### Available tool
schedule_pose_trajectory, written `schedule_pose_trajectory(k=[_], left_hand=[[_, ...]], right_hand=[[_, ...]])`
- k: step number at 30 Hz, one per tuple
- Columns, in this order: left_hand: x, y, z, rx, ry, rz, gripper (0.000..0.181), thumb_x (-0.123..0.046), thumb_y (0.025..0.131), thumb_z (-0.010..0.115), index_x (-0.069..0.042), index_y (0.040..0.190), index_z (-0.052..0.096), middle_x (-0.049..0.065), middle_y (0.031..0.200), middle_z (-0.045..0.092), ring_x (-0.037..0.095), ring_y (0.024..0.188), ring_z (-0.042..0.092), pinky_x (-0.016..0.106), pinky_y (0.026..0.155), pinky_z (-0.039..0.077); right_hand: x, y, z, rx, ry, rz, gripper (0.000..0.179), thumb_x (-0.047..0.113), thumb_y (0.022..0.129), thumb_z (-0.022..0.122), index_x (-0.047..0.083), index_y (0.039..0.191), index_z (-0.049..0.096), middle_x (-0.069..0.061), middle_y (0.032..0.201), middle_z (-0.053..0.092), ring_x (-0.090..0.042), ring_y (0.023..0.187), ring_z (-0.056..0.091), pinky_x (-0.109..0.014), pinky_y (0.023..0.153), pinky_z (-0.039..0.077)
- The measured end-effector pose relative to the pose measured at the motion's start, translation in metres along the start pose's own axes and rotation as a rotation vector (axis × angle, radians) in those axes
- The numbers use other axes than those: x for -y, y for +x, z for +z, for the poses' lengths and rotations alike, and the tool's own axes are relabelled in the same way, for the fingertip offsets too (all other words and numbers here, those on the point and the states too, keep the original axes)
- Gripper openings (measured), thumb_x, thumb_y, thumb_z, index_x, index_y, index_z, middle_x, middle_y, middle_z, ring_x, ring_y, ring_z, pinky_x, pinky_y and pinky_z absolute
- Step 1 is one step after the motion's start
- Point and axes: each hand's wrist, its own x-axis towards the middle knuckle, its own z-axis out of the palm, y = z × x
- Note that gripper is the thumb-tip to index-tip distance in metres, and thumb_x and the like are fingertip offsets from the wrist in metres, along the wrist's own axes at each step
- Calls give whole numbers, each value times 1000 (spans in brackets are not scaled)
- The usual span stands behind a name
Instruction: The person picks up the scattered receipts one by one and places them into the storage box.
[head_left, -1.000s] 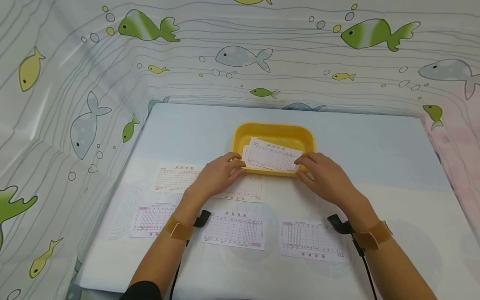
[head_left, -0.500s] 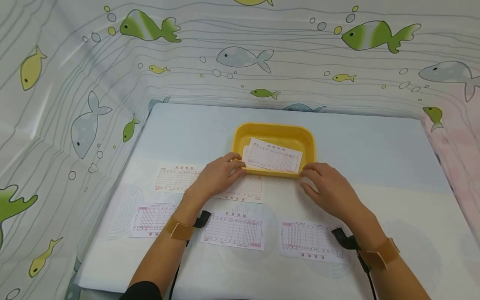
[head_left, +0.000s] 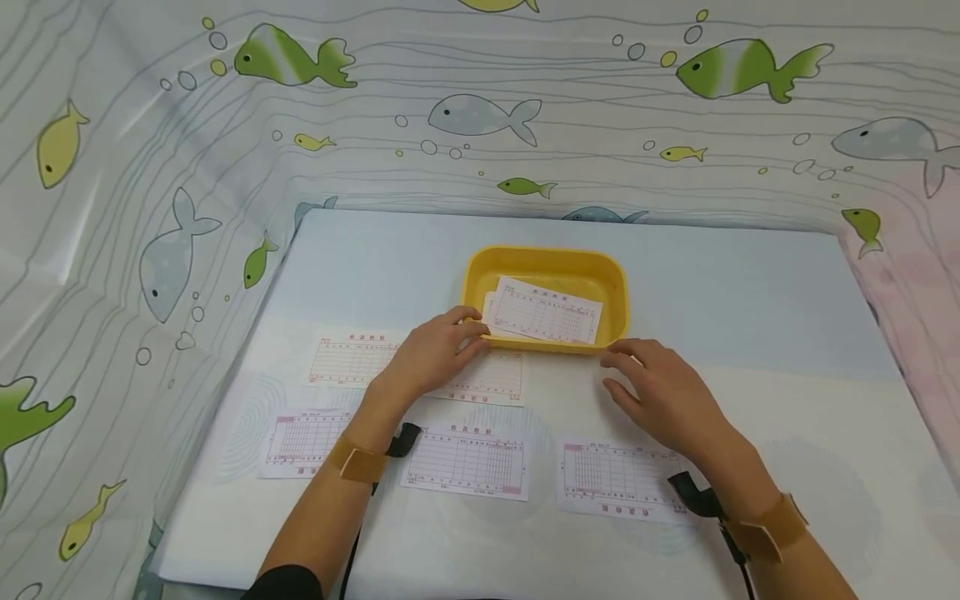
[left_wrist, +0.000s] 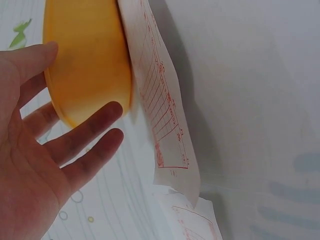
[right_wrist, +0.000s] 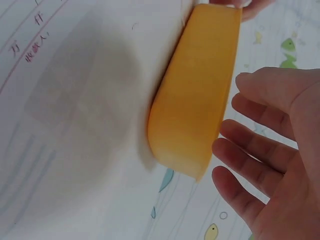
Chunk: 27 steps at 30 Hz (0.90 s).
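Observation:
A shallow yellow plastic tray [head_left: 547, 260] stands toward the back of the table. Printed receipt slips [head_left: 551, 308] lie in it, one overlapping another. My left hand [head_left: 435, 354] holds the tray's front left corner, thumb outside the rim and fingers reaching over it; in the left wrist view, two fingers extend apart from the wall. My right hand [head_left: 660, 396] is by the front right corner, fingers loosely bent and holding nothing. A gap shows between most of its fingers [right_wrist: 242, 157] and the tray wall in the right wrist view. Red-printed receipts [head_left: 480, 383] lie partly under my left hand.
Three purple-printed receipts line the front: one at left [head_left: 300, 442], partly behind my left forearm, one in the middle [head_left: 465, 462], and one at right [head_left: 622, 479] near my right wrist. A fish-patterned sheet [head_left: 375, 179] rises behind the white table [head_left: 750, 292].
My right hand has drawn back from the tray's front right corner, down and to the right, leaving the slips lying inside. My left hand stays at the left corner.

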Motion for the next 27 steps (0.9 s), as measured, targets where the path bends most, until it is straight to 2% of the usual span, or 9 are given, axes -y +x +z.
schedule_pose_trajectory(k=[5,13,27], left_hand=[[1,-2,0,-6,6,-3,26,-34,95,60,-22,116,69,-2,131,52,17,109,56,35,92,47],[2,-1,-4,0,1,3,26,-34,96,60,-22,117,68,-2,132,51,18,111,56,36,93,47],[-3,-1,-5,27,10,-25,26,-35,95,61,-24,117,69,-4,131,51,16,111,55,35,94,46]], right_hand=[[2,-7,4,14,6,-13,33,24,84,74,14,114,66,-5,121,58,-25,112,53,-46,92,46],[2,-18,11,22,46,-88,27,21,85,73,15,110,67,1,112,61,-19,103,57,-40,88,48],[8,-35,16,128,62,-25,32,30,85,72,16,113,69,3,108,63,-19,99,59,-41,88,48]])
